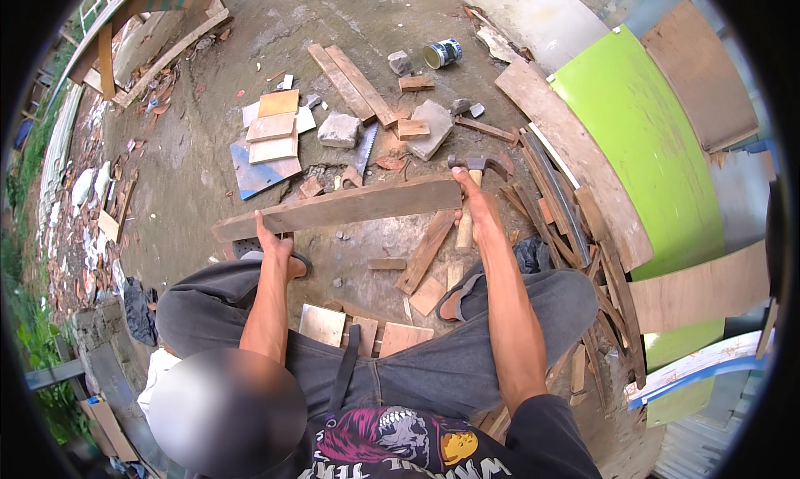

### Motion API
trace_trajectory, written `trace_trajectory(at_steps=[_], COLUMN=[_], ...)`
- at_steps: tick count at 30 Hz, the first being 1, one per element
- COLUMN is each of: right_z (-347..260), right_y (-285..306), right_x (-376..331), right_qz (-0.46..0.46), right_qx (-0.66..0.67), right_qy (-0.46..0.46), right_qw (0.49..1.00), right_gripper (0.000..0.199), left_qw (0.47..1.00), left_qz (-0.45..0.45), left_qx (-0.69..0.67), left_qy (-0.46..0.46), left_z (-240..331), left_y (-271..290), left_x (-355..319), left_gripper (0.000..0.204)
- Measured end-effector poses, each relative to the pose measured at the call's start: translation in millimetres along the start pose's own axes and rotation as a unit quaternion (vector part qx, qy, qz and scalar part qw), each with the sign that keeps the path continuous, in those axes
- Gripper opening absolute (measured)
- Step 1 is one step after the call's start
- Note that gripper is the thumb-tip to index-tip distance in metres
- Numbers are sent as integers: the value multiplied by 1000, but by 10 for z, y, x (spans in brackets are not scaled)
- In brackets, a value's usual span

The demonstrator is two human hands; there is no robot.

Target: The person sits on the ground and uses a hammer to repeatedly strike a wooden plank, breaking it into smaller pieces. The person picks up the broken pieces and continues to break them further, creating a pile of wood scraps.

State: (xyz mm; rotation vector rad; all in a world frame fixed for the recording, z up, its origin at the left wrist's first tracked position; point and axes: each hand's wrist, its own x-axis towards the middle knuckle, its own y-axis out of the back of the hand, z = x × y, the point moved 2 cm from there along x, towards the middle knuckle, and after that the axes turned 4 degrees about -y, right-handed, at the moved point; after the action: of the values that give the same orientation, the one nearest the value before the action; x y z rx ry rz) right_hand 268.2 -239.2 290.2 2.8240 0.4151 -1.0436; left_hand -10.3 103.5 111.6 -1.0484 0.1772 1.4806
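A long brown wooden plank spans the space in front of my knees, its right end slightly higher in the picture. My left hand is closed around its lower edge near the left end, thumb up along the face. At the other end, my right hand grips the plank, fingers partly hidden behind it. A claw hammer with a wooden handle passes behind my right hand; whether that hand also holds it or it lies on the ground, I cannot tell. A handsaw lies beyond the plank.
Grey stone blocks, stacked wood squares and two long boards lie ahead on the concrete. A tin can is farther off. Timber strips and a green panel line the right. Short wood pieces lie between my feet.
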Motion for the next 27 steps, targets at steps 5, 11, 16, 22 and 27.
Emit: trace_trajectory(at_steps=[5, 11, 16, 22, 27], right_z=[182, -14, -436, -1207, -1886], right_y=[-38, -88, -152, -31, -230], right_x=[-74, -318, -464, -409, -754], right_qz=[-22, -46, -48, -134, -194], right_qx=[-36, -61, -55, 15, 30], right_qy=[-46, 36, 169, 284, 386], right_qw=[998, 996, 983, 949, 901], right_gripper=[52, 38, 44, 47, 50], left_qw=[999, 994, 992, 975, 940], left_qz=[-4, -7, -57, -178, -224], left_qx=[-10, -72, 65, -29, 6], left_qy=[35, 82, 89, 131, 257], left_z=[-24, 103, 218, -71, -432], left_y=[107, -17, -184, -631, -879], left_x=[87, 38, -32, -222, -668], left_gripper=[67, 80, 79, 42, 52])
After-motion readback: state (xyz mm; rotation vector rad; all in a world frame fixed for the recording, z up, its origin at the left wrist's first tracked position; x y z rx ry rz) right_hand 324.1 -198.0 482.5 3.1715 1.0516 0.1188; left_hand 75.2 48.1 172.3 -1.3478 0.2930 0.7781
